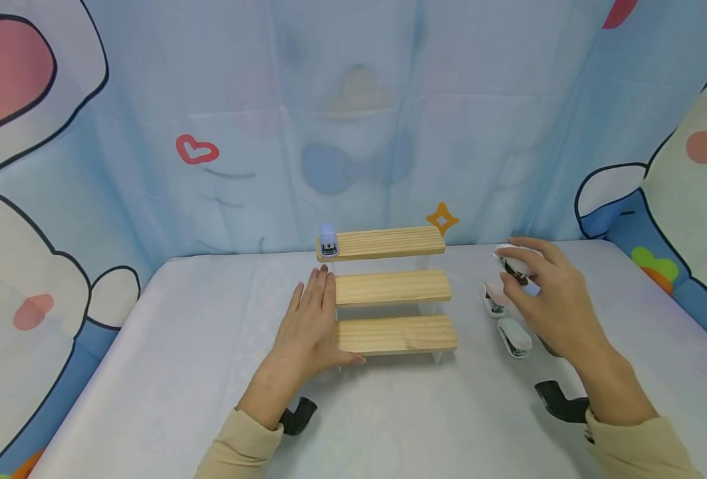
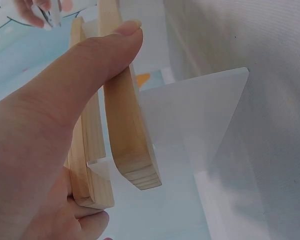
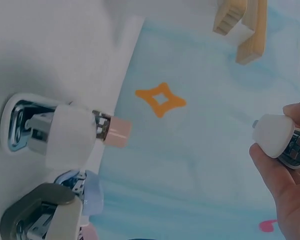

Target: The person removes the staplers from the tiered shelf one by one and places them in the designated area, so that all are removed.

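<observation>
A three-step wooden shelf (image 1: 395, 336) with clear side supports stands on the table. My left hand (image 1: 306, 326) rests at its left end, fingers straight; its thumb (image 2: 115, 47) lies on the lowest plank. A small lilac stapler (image 1: 328, 241) sits on the top plank's left end. My right hand (image 1: 553, 299) pinches a small white stapler (image 3: 275, 135) between thumb and fingers, raised off the table. Beneath and beside that hand are a pink-and-white stapler (image 1: 494, 299), another white stapler (image 1: 515, 338), a dark grey one (image 3: 37, 212) and a blue one (image 3: 93, 194), partly hidden.
A white cloth (image 1: 167, 359) covers the table. Behind it hangs a light blue curtain (image 1: 353, 80) printed with cartoon figures, a heart and a star. Black curved mounts (image 1: 559, 401) stick out at both wrists, beside beige sleeves.
</observation>
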`<state>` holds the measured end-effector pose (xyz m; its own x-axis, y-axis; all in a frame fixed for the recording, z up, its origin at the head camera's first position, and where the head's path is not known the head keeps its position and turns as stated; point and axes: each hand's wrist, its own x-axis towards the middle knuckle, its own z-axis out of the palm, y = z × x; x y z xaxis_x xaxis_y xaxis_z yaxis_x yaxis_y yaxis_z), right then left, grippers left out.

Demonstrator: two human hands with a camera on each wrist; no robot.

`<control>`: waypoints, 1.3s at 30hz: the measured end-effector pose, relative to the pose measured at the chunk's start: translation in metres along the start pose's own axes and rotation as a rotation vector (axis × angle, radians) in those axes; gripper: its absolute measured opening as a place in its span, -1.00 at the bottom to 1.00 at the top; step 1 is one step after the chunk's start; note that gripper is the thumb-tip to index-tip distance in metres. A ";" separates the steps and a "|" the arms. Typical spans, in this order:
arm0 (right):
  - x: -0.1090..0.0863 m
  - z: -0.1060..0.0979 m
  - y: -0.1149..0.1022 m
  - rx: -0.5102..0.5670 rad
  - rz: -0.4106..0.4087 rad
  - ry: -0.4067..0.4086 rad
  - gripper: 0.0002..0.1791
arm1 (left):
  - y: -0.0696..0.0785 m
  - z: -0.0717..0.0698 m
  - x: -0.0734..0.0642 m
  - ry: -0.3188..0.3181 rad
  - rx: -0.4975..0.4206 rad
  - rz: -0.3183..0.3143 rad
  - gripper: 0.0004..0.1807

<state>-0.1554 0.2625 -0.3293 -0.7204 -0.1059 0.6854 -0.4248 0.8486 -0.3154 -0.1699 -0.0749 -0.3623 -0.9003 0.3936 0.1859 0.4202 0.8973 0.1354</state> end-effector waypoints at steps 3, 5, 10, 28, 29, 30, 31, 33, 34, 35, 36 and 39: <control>-0.004 -0.004 0.004 0.000 0.025 -0.001 -0.58 | 0.000 0.000 0.000 -0.004 0.000 -0.001 0.57; -0.005 -0.007 0.008 0.004 0.037 0.000 -0.58 | 0.000 0.000 0.000 -0.009 -0.002 -0.003 0.57; -0.009 -0.015 0.019 0.018 0.100 -0.004 -0.60 | 0.000 0.000 -0.001 -0.012 -0.010 -0.007 0.56; -0.015 -0.042 0.050 -0.081 0.306 -0.194 -0.62 | -0.001 -0.002 -0.003 -0.007 -0.021 -0.005 0.56; -0.016 -0.043 0.052 -0.092 0.319 -0.208 -0.62 | -0.001 -0.002 -0.002 -0.008 -0.020 -0.005 0.56; -0.016 -0.044 0.054 -0.098 0.330 -0.223 -0.62 | -0.001 -0.002 -0.002 -0.010 -0.021 -0.005 0.56; -0.017 -0.045 0.056 -0.100 0.343 -0.239 -0.63 | -0.001 -0.002 -0.002 -0.012 -0.023 -0.006 0.56; -0.019 -0.047 0.059 -0.094 0.360 -0.261 -0.65 | 0.000 -0.002 -0.002 -0.015 -0.023 -0.006 0.56; -0.020 -0.047 0.061 -0.087 0.367 -0.268 -0.66 | 0.000 -0.002 -0.002 -0.015 -0.023 -0.005 0.56; -0.020 -0.048 0.062 -0.080 0.372 -0.272 -0.66 | 0.000 -0.002 -0.002 -0.017 -0.023 -0.006 0.56; -0.021 -0.049 0.063 -0.071 0.371 -0.276 -0.66 | 0.000 -0.002 -0.002 -0.016 -0.023 -0.006 0.56; -0.023 -0.051 0.067 -0.072 0.373 -0.290 -0.65 | 0.001 -0.001 -0.001 -0.014 -0.021 -0.004 0.56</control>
<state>-0.1394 0.3476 -0.3330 -0.9442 0.0807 0.3194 -0.0768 0.8889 -0.4516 -0.1683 -0.0749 -0.3618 -0.9036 0.3926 0.1718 0.4184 0.8947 0.1563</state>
